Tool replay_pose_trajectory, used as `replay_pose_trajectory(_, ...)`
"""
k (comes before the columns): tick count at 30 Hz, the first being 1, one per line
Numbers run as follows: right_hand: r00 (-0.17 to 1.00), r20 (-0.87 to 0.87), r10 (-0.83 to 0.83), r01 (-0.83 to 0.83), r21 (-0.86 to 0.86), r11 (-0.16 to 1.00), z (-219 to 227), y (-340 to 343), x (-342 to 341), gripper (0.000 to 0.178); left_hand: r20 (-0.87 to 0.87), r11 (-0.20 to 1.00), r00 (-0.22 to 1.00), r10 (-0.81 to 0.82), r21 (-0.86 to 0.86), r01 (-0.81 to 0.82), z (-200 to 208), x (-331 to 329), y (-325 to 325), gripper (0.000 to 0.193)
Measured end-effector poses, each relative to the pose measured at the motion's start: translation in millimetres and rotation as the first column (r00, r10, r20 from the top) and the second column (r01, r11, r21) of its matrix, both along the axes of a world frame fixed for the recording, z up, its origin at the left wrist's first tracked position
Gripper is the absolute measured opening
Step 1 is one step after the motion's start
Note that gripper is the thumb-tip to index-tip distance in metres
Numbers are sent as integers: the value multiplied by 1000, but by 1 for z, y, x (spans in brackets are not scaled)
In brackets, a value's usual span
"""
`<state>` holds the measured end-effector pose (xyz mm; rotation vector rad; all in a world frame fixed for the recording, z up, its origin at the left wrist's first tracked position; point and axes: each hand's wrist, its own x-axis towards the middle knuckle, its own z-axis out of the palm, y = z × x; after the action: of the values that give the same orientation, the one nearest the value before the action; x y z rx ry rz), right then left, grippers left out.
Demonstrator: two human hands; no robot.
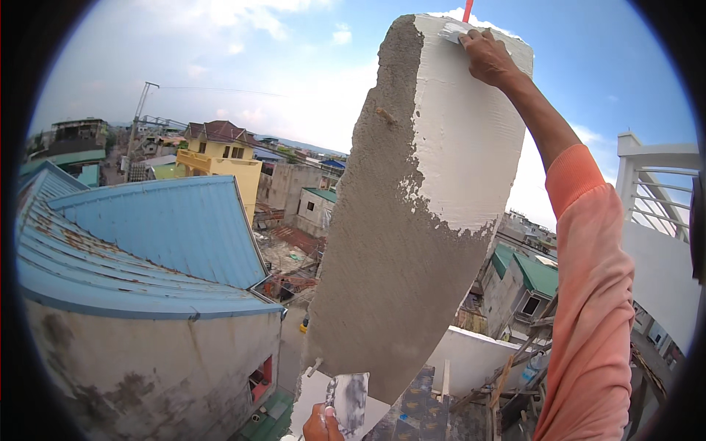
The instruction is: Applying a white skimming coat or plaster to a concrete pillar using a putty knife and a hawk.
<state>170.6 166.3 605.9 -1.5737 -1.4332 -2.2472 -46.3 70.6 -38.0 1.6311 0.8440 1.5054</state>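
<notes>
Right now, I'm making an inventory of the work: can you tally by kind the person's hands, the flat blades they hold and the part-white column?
Hands: 2 (left hand, right hand)
Flat blades: 2 (smeared blade, pale blade)
Part-white column: 1
Total: 5

The bottom edge cuts off the left grip point(322, 425), so its wrist is out of sight. The flat tool point(351, 400) there hides a bit of the tall pillar point(390, 294). Up high, the right grip point(487, 56) covers part of the scraper point(453, 32). The red stick point(468, 10) runs out the top, the pink sleeve point(592, 294) out the bottom. Far houses point(523, 226) look too tiny to make out.
</notes>
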Motion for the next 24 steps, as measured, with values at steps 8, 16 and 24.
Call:
replay_pose_trajectory(8,974,193,120,-92,-147,985,-111,3,5,46,7,1000,1000,20,-6,-20,-24,7,-13,20)
replay_pose_trajectory(16,947,274,167,-121,-178,977,-203,-11,18,41,70,996,997,-25,-80,31,-19,13,-40,18)
replay_pose_trajectory(24,971,208,115,-64,-237,969,-282,-30,27,43,91,998,995,44,-54,-40,-31,20,-41,17)
